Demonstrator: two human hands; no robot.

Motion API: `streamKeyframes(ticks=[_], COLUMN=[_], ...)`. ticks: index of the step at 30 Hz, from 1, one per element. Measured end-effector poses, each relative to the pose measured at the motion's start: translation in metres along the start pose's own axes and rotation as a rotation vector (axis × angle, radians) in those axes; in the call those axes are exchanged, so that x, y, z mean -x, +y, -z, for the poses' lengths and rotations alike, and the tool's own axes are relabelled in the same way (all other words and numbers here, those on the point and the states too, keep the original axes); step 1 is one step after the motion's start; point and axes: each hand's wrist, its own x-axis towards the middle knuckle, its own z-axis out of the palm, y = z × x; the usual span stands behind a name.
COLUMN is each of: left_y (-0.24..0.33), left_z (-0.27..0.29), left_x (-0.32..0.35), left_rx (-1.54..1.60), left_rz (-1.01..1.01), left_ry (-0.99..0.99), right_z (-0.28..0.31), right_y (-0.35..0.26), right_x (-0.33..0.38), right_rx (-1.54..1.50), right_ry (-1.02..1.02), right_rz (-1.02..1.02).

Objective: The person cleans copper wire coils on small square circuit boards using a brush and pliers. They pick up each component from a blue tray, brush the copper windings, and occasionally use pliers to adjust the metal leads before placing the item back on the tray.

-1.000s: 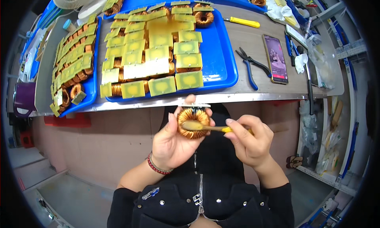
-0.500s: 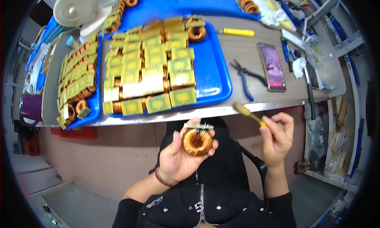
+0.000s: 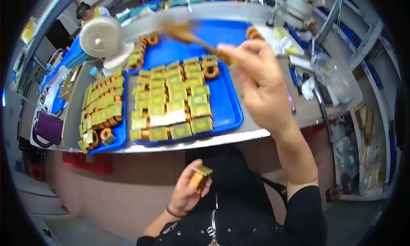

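My left hand is closed around a copper-wound ring coil, held low over my lap. A small yellow-green circuit board sits on top of that coil. Raised over the bench, my right hand grips the handle of a brush, its blurred brown end pointing to the far left. Beyond it, a blue tray carries rows of similar coils topped with boards. One ring coil stands in that tray's far right corner. My right hand and forearm cover most of the phone and hide the pliers.
A second blue tray of board-topped coils is at the left, beside a purple mug. A white fan stands behind it. Hand tools and a crumpled tissue lie at the right. Another person is in the far left background.
My right hand has lifted the brush from near the bench's front edge up and forward over the bench. My left hand has lowered and turned the coil. The whole view has tilted upward.
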Motion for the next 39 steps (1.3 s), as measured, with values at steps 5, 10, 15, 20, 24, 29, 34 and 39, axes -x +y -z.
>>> streamKeyframes(ticks=[5,10,15,20,24,29,34,39], left_y=[-0.007,-0.008,-0.004,0.023,0.042,0.050,0.047,0.038], left_z=[0.027,0.036,0.042,0.031,0.016,0.006,-0.002,-0.004], left_x=[0.036,0.047,0.052,0.041,0.027,0.014,0.007,0.005], left_rx=[-0.331,-0.511,-0.914,-1.322,-1.424,-1.392,-1.354,-1.463], left_rz=[-0.067,-0.118,-0.335,-0.576,-0.826,-1.074,-1.153,-1.153], left_ry=[0.184,0.197,0.199,0.200,0.168,0.227,0.228,0.317], right_z=[-0.026,-0.041,-0.056,-0.032,0.009,0.011,-0.012,-0.004], right_y=[-0.014,-0.003,-0.024,-0.051,-0.057,-0.069,-0.076,-0.068], right_x=[-0.008,-0.038,-0.025,0.046,0.081,0.112,0.138,0.138], right_rx=[0.371,0.402,0.352,0.304,0.300,0.170,0.265,0.348], right_ry=[-0.202,-0.085,-0.116,-0.218,-0.246,-0.303,-0.337,-0.106], right_rz=[0.050,0.041,0.096,0.151,0.020,0.062,0.249,0.154])
